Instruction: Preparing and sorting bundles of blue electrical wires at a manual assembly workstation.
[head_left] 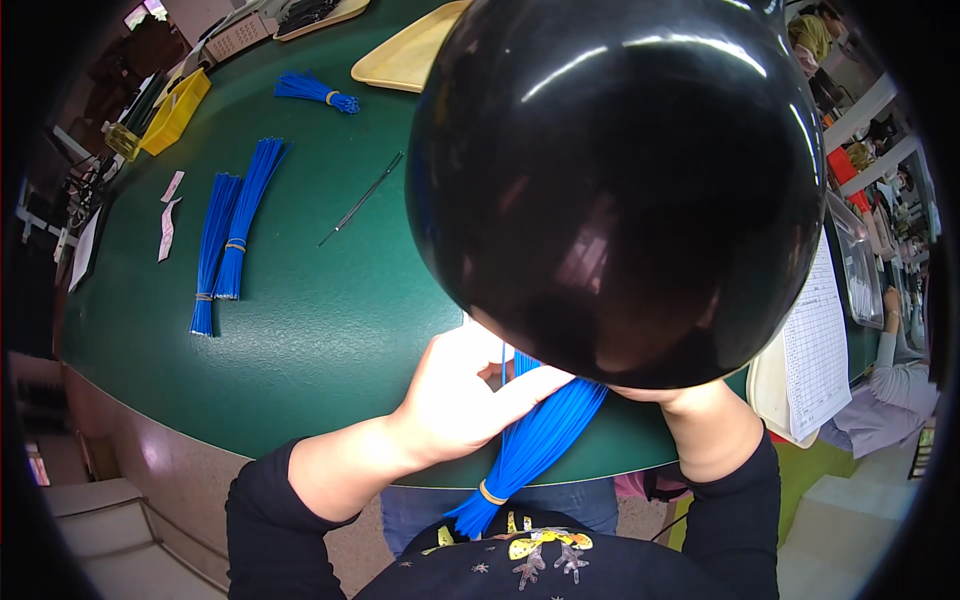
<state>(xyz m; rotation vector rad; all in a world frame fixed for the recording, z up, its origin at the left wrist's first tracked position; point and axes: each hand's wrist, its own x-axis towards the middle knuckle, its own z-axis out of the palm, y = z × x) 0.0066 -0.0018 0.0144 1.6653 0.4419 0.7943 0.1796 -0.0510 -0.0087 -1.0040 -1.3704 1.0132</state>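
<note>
A bundle of blue wires [550, 430] slants toward me over the table's near edge, tied near its lower end with a tan band. My left hand [465, 395] is closed on its upper part, the thumb lying across the wires. A large glossy black dome, perhaps a lamp shade [610, 200], hides the top of the bundle and the tips of my left fingers. Only the wrist and heel of my right hand [690, 398] show below the dome's lower right rim. Its fingers are covered, so I cannot see what they hold.
On the green table [330, 330] lie two tied blue wire bundles [232, 225], a shorter bundle [316, 91], a thin dark rod [362, 198] and pink paper strips [168, 228]. A yellow bin [178, 112], a cream tray [405, 50] and a printed sheet [812, 340] sit around it.
</note>
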